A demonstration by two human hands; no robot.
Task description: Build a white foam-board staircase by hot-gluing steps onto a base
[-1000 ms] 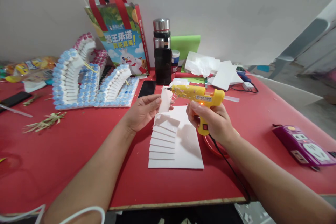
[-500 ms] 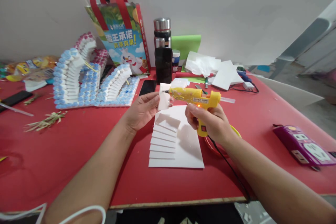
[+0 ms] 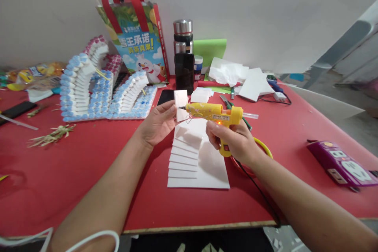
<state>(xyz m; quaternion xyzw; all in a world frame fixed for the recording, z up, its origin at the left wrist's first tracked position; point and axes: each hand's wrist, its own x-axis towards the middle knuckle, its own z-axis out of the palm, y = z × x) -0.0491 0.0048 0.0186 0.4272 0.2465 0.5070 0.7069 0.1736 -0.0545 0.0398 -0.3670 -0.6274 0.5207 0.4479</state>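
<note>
White rectangular piece [image 3: 181, 97] is up in the air over the far end of a white sheet [image 3: 214, 173], pinched at its left edge by the left hand [image 3: 159, 124], thumb in front; that edge grip probably leaves most of the face free for the nozzle. Right hand [image 3: 232, 136] is closed round the handle of a yellow glue gun [image 3: 206, 111], held level, tip at the piece's face; touching or just off it, cannot tell, nor whether the trigger is pressed. Side-on aim seems meant to put fingers away from the hot tip. Black cord [image 3: 262, 191] hangs below the right wrist, off the sheet. On the sheet, overlapping white strips [image 3: 183, 162] fan along the left side, stepped so each near edge shows. Sheet lies flat on the red surface [image 3: 147, 204] between both forearms, likely for easy reach from either side.
</note>
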